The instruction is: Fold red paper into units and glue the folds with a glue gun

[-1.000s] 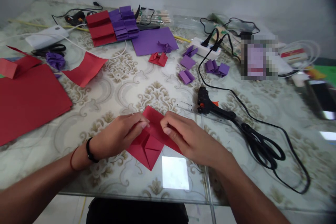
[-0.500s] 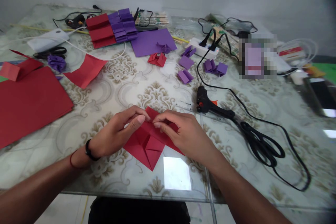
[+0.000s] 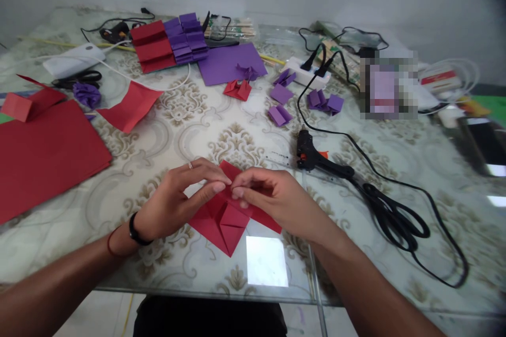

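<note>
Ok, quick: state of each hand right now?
Left hand: closed, pinching the folded red paper square near its middle.
Right hand: closed, pinching the same paper right beside it.

bare table [image 3: 221,137] lies open just ahead of the left hand [image 3: 174,202] and right hand [image 3: 276,200], up to small purple folds [image 3: 280,115]. a clear strip runs between the left hand and a large red sheet [image 3: 43,152]. close on the right lie a glue gun [image 3: 316,159], scissors [image 3: 395,218] and a looping black cord [image 3: 446,242]. the near edge below the red paper [image 3: 221,224] is free. the far side is crowded with paper stacks [image 3: 169,42] and a power strip [image 3: 308,75].
</note>
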The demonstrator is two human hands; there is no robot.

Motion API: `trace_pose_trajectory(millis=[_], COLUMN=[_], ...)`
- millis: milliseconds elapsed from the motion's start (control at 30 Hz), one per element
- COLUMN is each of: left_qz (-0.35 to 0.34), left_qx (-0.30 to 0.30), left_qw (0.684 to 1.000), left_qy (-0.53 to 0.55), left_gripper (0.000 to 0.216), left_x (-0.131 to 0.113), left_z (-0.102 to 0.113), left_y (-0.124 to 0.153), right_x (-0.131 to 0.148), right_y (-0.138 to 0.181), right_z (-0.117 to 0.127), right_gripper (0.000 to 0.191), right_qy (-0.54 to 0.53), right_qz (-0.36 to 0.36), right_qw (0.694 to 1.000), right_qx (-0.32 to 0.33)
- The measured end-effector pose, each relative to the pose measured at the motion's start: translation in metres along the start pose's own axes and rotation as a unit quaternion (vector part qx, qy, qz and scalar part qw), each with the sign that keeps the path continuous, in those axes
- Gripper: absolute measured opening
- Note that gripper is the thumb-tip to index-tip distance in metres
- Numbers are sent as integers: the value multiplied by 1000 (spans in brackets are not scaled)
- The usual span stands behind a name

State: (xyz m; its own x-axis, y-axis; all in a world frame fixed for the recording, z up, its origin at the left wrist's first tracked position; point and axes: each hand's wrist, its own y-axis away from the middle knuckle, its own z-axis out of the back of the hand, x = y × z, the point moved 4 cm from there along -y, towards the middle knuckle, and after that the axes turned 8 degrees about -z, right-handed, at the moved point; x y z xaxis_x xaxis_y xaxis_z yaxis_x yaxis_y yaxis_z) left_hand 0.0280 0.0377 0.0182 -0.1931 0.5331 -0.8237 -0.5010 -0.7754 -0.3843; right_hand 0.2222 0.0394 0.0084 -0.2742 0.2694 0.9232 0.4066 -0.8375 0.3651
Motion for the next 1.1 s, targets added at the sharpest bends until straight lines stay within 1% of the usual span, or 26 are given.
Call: trace_pose_trajectory(millis=[100, 267, 367, 500, 567, 667, 733, 800, 867, 933, 1000, 1067, 1100], left_qz=[-43, -90, -127, -195, -196, -135, -75, -12, 46, 88, 109, 129, 136], left_qx=[-28, -38, -49, -38, -40, -75, -89, -100, -136, -182, -208, -209, -212], left_qw=[998, 988, 974, 952, 944, 945, 959, 972, 974, 967, 958, 950, 947], left_qy=[-43, -119, -181, -233, -261, -289, -259, -211, -175, -154, -165, -192, -198], left_gripper=[11, 14, 13, 24, 24, 16, 11, 19, 30, 41, 52, 56, 54], left_x=[-6, -16, -20, -24, -26, -26, -23, -16, -6, 3, 11, 19, 23], left_z=[2, -1, -1, -1, 1, 5, 9, 15, 24, 35, 46, 55, 59], left_y=[1, 4, 6, 9, 10, 9, 7, 5, 5, 5, 4, 1, 0], right_x=[2, 1, -6, -12, -11, -6, -2, 3, 6, 6, 5, 2, 1], right_y=[2, 3, 2, 1, 3, 8, 10, 12, 12, 10, 9, 8, 8], right_z=[-1, -8, -12, -12, -10, -4, 4, 12, 18, 21, 25, 30, 33], right_gripper=[18, 23, 21, 21, 21, 23, 22, 20, 19, 19, 20, 20, 19], right_qy=[-43, -96, -139, -180, -174, -130, -71, 19, 117, 191, 230, 257, 274], right_qz=[-9, -9, -13, -5, 5, 11, 21, 43, 70, 86, 90, 91, 93], right_qw=[999, 995, 990, 984, 984, 991, 997, 995, 982, 967, 958, 950, 946], right_qx=[17, 27, 13, 17, 27, 19, -25, -87, -128, -143, -148, -151, -148])
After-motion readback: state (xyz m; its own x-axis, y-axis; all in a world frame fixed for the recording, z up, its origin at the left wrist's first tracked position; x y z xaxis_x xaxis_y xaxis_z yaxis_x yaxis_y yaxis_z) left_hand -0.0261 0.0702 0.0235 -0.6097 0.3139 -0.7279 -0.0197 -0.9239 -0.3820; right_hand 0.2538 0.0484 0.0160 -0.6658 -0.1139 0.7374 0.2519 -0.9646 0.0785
